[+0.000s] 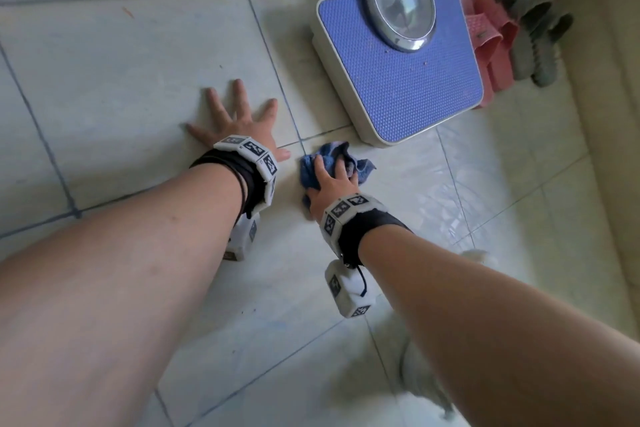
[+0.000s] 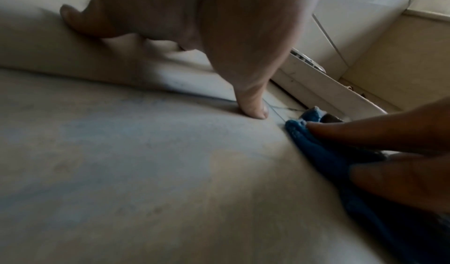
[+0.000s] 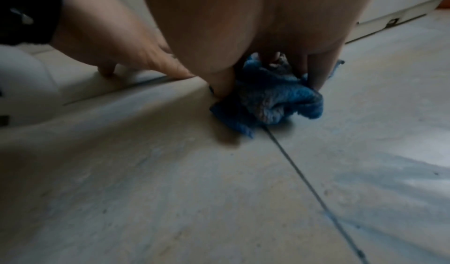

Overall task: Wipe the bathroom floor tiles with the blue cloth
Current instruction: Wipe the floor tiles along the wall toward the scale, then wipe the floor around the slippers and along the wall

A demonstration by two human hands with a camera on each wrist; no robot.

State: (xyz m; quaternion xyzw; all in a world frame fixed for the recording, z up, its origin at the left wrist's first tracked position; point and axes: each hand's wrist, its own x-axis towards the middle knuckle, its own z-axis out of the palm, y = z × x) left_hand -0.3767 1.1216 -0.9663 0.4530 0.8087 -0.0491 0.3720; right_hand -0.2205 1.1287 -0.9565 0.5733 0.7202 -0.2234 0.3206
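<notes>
The pale floor tiles (image 1: pixel 138 55) fill the scene, with a blue-topped bathroom scale (image 1: pixel 398 80) near the wall. The left hand (image 1: pixel 235 121) lies flat and spread on a tile, grip released, seemingly bracing. The right hand (image 1: pixel 332 180) clutches the bunched blue cloth (image 1: pixel 360 163) on a grout crossing just before the scale. Wiping looks mid-stroke; next probably calls for sweeping onto neighbouring tiles. Only the right-wrist view shows the cloth's greyed folds (image 3: pixel 268 102).
</notes>
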